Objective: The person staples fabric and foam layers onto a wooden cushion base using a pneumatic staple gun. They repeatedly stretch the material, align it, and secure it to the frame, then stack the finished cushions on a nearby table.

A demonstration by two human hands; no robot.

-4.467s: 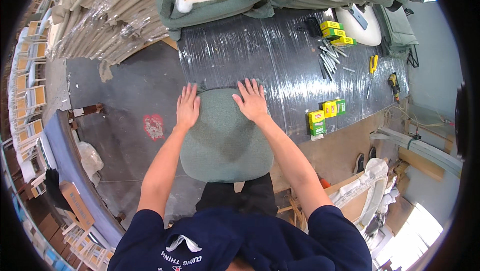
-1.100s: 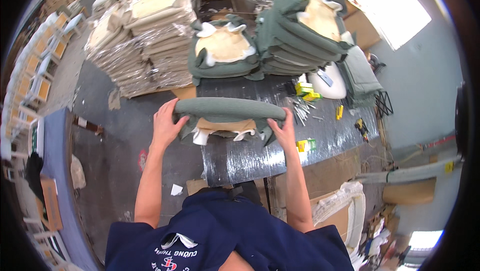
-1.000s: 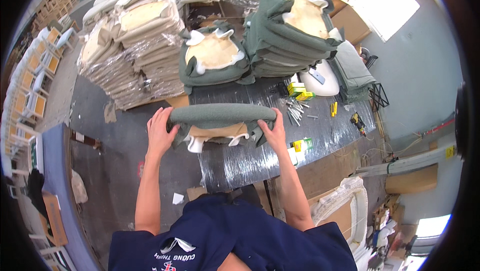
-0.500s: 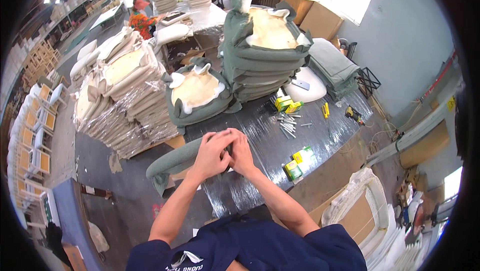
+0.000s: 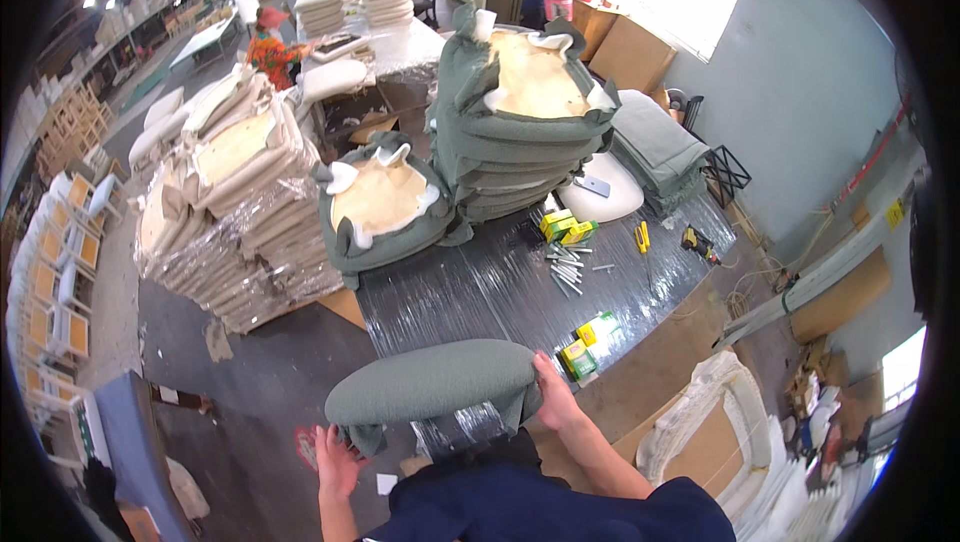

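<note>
A green-grey upholstered seat cushion (image 5: 435, 382) stands on edge in front of me at the table's near side, its padded face toward the far side and loose cloth hanging at both ends. My right hand (image 5: 555, 397) grips its right end, thumb against the fabric. At the lower left end, my left hand (image 5: 338, 464) has its fingers spread beside the hanging cloth flap; whether it bears any weight I cannot tell. The cushion's back and underside are hidden from view.
On the film-covered table (image 5: 450, 297) lie a single cushion (image 5: 380, 204), a tall cushion stack (image 5: 525, 157), yellow-green boxes (image 5: 565, 229), metal bolts (image 5: 566, 267), a yellow cutter (image 5: 642, 237) and a power drill (image 5: 700, 244). Wrapped beige cushions (image 5: 235, 212) stand left. A person (image 5: 272, 52) works beyond.
My hands, earlier close together above the cushion, have moved apart to its two ends. The cushion has come nearer to me and turned, showing its padded side broadly.
</note>
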